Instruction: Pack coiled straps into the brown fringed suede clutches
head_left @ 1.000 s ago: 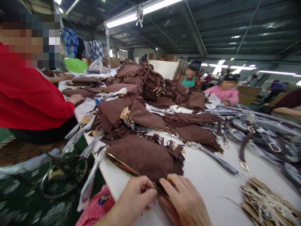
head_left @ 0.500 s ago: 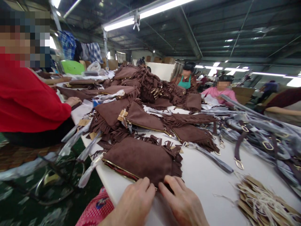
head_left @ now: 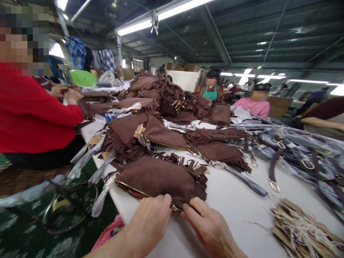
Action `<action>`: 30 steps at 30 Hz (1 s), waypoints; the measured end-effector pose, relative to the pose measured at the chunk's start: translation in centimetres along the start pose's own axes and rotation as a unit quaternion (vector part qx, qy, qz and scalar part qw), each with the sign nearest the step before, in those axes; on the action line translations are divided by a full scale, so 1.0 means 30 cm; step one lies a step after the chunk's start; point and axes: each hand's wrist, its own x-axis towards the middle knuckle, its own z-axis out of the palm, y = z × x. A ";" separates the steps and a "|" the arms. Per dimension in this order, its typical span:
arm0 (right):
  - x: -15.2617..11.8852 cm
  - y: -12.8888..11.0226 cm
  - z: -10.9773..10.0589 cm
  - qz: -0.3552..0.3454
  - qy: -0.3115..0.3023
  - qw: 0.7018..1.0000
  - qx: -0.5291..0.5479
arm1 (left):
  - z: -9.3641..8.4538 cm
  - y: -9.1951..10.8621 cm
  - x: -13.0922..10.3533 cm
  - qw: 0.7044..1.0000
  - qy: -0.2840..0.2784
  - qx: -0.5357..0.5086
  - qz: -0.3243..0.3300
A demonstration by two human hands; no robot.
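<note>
A brown suede-like fringed bag (head_left: 158,177) lies on the white table before me, its gold zipper along the near edge and partly open at the left, with red lining showing. My left hand (head_left: 154,218) has its fingers closed on that zipper edge. Just to its right, my right hand (head_left: 208,224) pinches the bag's near right corner. Between the two hands a gold zipper pull (head_left: 176,208) shows. The fingertips of both hands are partly hidden. At the bag's left end hangs a plastic-wrapped strap (head_left: 103,197).
More fringed bags (head_left: 166,134) lie behind, with a heap of bags (head_left: 172,93) farther back. Wrapped straps (head_left: 303,150) with gold clasps cover the right side. Cardboard tags (head_left: 303,229) with white strings lie at near right. A co-worker in a red top (head_left: 37,111) sits at left.
My left hand has moved a little left and away from me, uncovering the zipper pull. The bag's near edge is slightly lifted. The red-sleeved co-worker's hands have come together on a brown piece.
</note>
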 end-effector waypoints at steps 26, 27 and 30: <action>-0.066 0.041 -0.006 0.224 0.050 0.956 0.182 | 0.068 -0.096 0.064 0.981 0.070 0.006 0.183; -0.068 0.048 -0.012 0.234 0.049 0.953 0.184 | 0.067 -0.093 0.062 0.982 0.069 0.003 0.177; -0.064 0.054 -0.022 0.189 0.038 0.969 0.156 | 0.057 -0.065 0.056 0.982 0.067 -0.032 0.176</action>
